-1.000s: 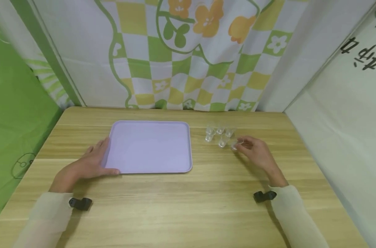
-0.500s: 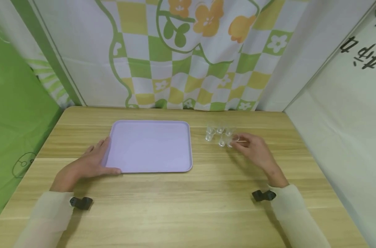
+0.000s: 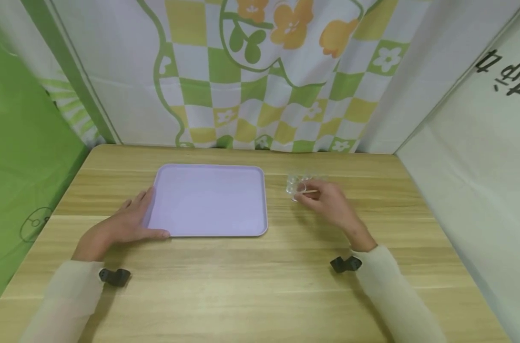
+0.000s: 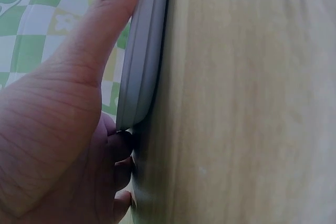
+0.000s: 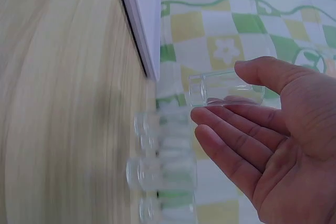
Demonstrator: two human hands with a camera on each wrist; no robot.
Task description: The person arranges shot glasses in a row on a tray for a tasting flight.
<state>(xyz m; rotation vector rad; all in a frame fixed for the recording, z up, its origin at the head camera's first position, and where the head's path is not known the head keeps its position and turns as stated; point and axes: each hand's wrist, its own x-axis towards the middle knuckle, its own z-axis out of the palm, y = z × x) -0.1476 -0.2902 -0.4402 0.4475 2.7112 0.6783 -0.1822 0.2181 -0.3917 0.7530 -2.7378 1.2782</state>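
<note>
My right hand (image 3: 332,205) pinches a small clear shot glass (image 5: 223,87) between thumb and fingers. The right wrist view has it raised off the table, above the level of the other shot glasses (image 5: 163,174), several of which stand close together there. In the head view the hand partly covers this group. A lilac rectangular tray (image 3: 210,200) lies flat to the left of the glasses. At its near left corner rests my left hand (image 3: 122,226), thumb along the front rim (image 4: 139,66) and fingers stretched along the left side.
The wooden table (image 3: 234,286) backs onto a checkered curtain (image 3: 260,90) with flowers. A green sheet (image 3: 24,143) hangs at the left, and a white sheet (image 3: 478,157) with black writing at the right.
My right hand has lifted the shot glass from the right end of the group and carried it left over the others. The left hand stays at the tray; the head view has shifted slightly.
</note>
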